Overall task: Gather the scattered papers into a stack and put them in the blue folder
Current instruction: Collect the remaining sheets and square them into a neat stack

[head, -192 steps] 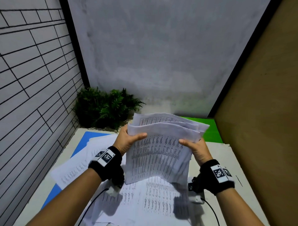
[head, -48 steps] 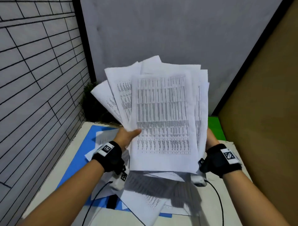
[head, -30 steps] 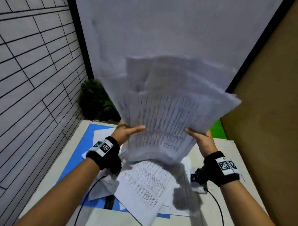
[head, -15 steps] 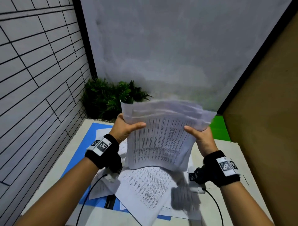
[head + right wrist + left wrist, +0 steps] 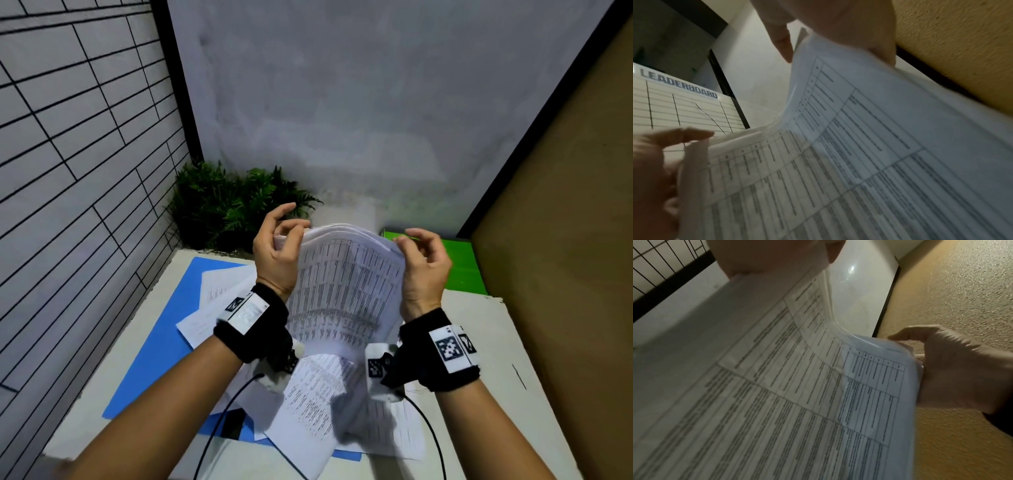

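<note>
the sheaf of papers (image 5: 346,287) is held upright above the desk (image 5: 479,342), between both hands, its top edge bowed over toward the viewer. the left hand (image 5: 277,253) presses the left edge with palm and thumb; its grip is loose, the fingers curled apart above the top corner. the right hand (image 5: 424,270) braces the right edge the same way, fingers curled and not clamped. the blue folder (image 5: 161,342) lies flat on the left part of the desk. loose sheets (image 5: 318,404) lie across the folder and the desk below the hands. a plant (image 5: 226,205) stands in the far left corner.
</note>
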### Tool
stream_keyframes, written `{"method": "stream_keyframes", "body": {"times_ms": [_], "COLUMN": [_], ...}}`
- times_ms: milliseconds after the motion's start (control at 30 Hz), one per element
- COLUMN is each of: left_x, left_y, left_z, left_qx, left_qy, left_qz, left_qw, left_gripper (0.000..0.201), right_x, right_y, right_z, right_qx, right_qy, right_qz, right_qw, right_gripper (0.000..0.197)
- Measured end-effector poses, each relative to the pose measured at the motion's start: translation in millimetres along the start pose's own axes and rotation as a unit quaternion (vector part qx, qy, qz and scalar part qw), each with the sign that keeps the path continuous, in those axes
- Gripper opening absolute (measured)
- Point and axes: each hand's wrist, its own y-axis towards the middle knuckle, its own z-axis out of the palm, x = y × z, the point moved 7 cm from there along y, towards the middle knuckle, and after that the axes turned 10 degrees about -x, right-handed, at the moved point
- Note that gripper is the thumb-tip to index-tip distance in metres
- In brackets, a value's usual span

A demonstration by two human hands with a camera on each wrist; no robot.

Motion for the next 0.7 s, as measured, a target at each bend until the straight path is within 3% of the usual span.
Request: {"method": "stream_keyframes", "body": {"times_ms": [167,200,267,367,433,500,600,667,700], "left_x": [4,7,22,48,53,47,59,88,103], "left_y": [-2,-4,-9,-24,-21,-12,-13,-31,-43], "left_z": [-8,-9,-10,-14,-22,-31,-46,-56,-61], "left_qx": [0.040,0.071,0.145,0.212,0.190,0.164,0.176,0.214,0.239], "left_qy": [-0.012,-0.019,0.006,0.105,0.109,0.075,0.078,0.125,0.151], "left_qz": [0.000,-0.005,-0.052,-0.172,-0.200,-0.186,-0.196,-0.244,-0.265], "left_qw": [0.999,0.997,0.988,0.956,0.955,0.966,0.961,0.938,0.922], "left_gripper": [0.042,0.051,0.068,0.042,0.034,0.046,0.061,0.067,0.061], "right_x": [-10,-14,-33,-63,-58,-48,-69,-98,-108], "right_y": [12,13,7,-7,-7,-6,-24,-47,-52], "right_z": [-18,-18,-19,-20,-18,-17,-22,-33,-39], "right_qx": [0.036,0.071,0.149,0.223,0.223,0.219,0.267,0.299,0.286], "right_qy": [-0.030,-0.024,-0.037,-0.111,-0.102,-0.079,-0.147,-0.245,-0.265], "right_qz": [-0.011,-0.010,0.031,0.107,0.105,0.105,0.144,0.182,0.189], "right_qw": [0.999,0.997,0.988,0.963,0.964,0.967,0.941,0.904,0.901], "right_gripper": [0.012,0.017,0.047,0.065,0.060,0.036,0.027,0.054,0.070]}}
